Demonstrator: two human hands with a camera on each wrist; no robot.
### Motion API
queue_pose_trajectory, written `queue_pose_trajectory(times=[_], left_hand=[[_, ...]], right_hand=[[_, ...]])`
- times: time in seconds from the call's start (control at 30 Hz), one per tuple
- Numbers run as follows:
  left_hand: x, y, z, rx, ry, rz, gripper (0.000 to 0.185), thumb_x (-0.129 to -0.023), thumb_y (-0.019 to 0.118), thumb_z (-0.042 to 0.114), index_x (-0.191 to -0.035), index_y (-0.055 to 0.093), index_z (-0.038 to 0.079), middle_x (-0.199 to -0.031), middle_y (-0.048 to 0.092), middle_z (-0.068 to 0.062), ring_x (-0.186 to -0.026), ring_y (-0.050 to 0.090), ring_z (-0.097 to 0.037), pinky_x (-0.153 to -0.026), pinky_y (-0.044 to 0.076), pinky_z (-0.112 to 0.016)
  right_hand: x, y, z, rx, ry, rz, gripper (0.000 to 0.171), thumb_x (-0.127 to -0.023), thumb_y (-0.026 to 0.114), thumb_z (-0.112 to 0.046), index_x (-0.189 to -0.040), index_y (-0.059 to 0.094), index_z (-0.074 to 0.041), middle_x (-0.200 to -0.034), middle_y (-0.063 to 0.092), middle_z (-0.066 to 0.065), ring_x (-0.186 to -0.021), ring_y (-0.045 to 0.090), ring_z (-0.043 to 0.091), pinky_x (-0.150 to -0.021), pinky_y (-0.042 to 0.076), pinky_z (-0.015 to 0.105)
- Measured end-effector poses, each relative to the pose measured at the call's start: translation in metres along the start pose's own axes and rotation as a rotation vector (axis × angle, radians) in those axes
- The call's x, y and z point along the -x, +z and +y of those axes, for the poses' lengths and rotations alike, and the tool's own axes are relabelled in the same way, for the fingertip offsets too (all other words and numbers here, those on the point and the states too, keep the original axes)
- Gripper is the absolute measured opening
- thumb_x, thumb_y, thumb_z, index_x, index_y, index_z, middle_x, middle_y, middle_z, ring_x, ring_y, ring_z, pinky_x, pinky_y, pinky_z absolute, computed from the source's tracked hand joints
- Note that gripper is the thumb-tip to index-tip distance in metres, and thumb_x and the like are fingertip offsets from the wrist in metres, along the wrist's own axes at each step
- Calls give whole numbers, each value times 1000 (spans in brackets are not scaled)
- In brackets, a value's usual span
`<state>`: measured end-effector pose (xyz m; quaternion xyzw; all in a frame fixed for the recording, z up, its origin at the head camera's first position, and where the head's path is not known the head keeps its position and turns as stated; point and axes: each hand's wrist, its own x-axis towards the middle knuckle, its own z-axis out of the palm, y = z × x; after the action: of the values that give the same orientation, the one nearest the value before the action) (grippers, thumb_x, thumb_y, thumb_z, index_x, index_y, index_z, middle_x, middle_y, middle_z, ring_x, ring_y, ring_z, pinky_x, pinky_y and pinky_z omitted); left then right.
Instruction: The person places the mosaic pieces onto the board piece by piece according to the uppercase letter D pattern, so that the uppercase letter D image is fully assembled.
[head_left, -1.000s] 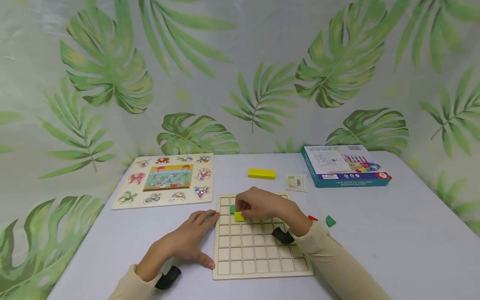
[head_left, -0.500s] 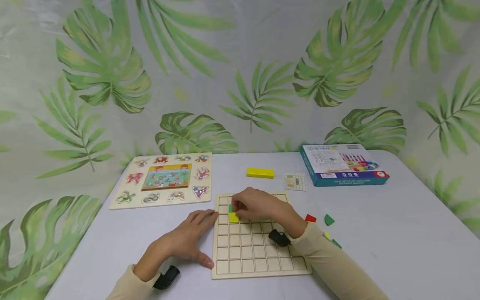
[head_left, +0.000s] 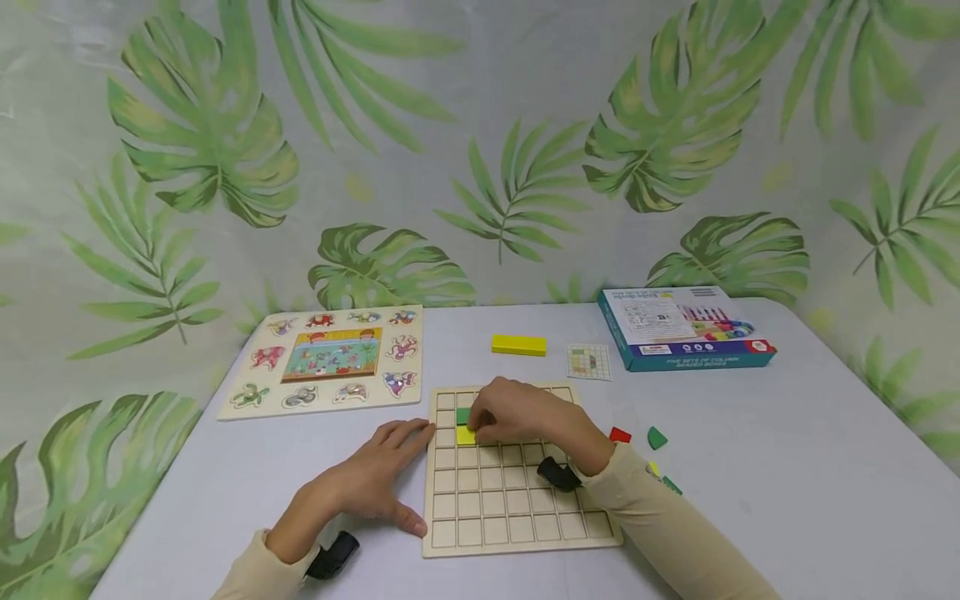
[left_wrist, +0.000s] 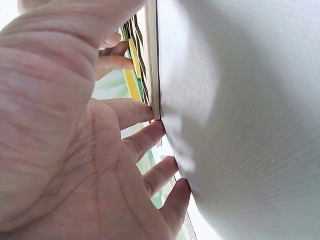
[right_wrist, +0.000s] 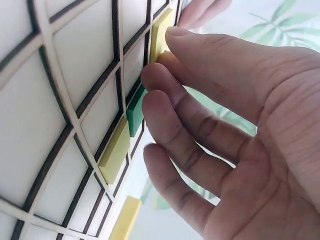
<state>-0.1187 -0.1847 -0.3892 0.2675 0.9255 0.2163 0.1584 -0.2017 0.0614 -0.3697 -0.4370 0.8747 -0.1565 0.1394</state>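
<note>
A wooden grid board (head_left: pixel 491 506) lies on the table. My right hand (head_left: pixel 517 412) is over its upper left part, thumb and index finger pinching the edge of a yellow square tile (head_left: pixel 466 436). That yellow tile sits in a cell just below a green tile (head_left: pixel 463 416). In the right wrist view the thumb tip overlaps the pinched tile, the other fingers are loosely bent, and a second yellow tile (right_wrist: pixel 116 150) lies beside a green one. My left hand (head_left: pixel 371 475) is spread along the board's left edge, fingertips and thumb at the rim.
Behind the board are a yellow block (head_left: pixel 519 345), a small pattern card (head_left: pixel 589 362) and a teal-edged box (head_left: pixel 686 329). A sea-animal puzzle board (head_left: pixel 322 360) lies at the left. Red (head_left: pixel 620 435) and green (head_left: pixel 657 437) pieces lie right of the board, near the right sleeve.
My right hand has brought the yellow tile leftward into the cell below the green tile, then shifted slightly right, uncovering more green. My left hand stays at the board's edge.
</note>
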Motion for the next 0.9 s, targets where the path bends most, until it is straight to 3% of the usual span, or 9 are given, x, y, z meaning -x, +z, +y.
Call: queue_pose_trajectory(times=[0.17,0.27,0.4,0.73,0.9], left_hand=[[0,-1,0,10,2,3,123,-65,90,53,-158,26,2,-162,26,-19,-147,21,-43,-115,27,-63],[0,0,0,24,1,3,123,-65,90,53,-158,26,3,-162,25,-18,-148,21,-43,-115,26,-64],[1,0,1,30,-8,1,124,-64,90,54,-158,26,4,-163,25,-17,-148,20,-42,-116,26,-64],[1,1,1,2,-2,13,125,-63,90,55,-158,26,3,-162,26,-18,-147,22,-42,-115,28,-63],[0,2,0,1,1,16,126,-63,90,56,-158,26,4,-162,25,-18,-147,22,-42,-115,28,-63]], right_hand=[[1,-1,-3,-2,-22,-26,9,-90,74,-14,-82,77,-13,-71,65,-7,-61,46,2,-60,42,19],[5,-3,-3,-3,-3,-27,5,-91,74,-16,-93,77,-12,-77,66,-9,-66,50,2,-65,45,19],[14,-6,-1,-14,17,-23,23,-94,70,-18,-115,74,-9,-89,70,-6,-74,56,2,-73,49,21],[58,-18,21,-54,52,-3,26,-96,68,-20,-119,71,-10,-91,68,-9,-79,57,5,-76,51,25],[85,-26,30,-65,115,4,28,-95,69,-22,-120,71,-10,-91,67,-11,-83,58,6,-77,52,28]])
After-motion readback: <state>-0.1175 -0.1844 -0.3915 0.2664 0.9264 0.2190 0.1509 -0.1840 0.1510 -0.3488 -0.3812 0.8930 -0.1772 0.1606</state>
